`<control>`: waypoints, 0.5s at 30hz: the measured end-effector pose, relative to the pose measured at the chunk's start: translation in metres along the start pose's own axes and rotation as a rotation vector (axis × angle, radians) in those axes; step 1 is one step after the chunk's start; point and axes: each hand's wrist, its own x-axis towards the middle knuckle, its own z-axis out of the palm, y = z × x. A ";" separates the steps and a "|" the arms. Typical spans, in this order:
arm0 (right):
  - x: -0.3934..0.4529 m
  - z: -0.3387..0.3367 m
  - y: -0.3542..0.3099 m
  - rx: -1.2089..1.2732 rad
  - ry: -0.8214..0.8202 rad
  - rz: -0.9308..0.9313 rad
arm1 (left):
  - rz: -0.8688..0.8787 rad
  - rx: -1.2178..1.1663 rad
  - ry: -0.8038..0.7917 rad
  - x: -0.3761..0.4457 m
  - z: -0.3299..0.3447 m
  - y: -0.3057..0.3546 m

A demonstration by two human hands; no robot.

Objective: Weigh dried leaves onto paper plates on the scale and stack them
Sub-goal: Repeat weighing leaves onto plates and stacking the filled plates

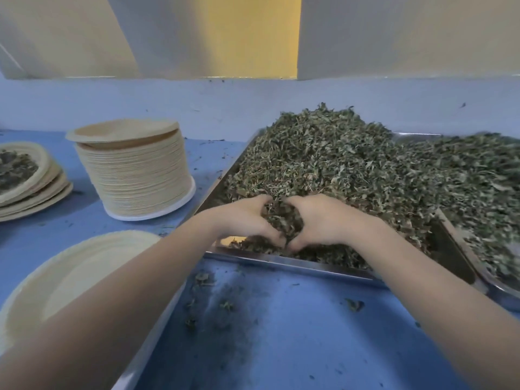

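Observation:
A big heap of dried green leaves (332, 161) fills a metal tray (284, 263) at centre right. My left hand (242, 218) and my right hand (323, 220) are cupped together at the heap's near edge, fingers curled round a clump of leaves (281, 220) between them. An empty paper plate (84, 271) lies at the lower left, partly hidden by my left forearm; what it rests on is hidden. A tall stack of empty paper plates (132, 170) stands behind it. Plates holding leaves (25, 178) are stacked at the far left.
A second metal tray of leaves (484, 192) sits at the right edge. Crumbs and leaf dust (222, 302) lie scattered on the blue table (295, 333) in front of me. A pale wall ledge runs along the back.

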 end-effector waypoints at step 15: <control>0.022 0.011 -0.014 0.036 -0.122 -0.090 | -0.060 0.051 -0.084 0.006 0.004 0.004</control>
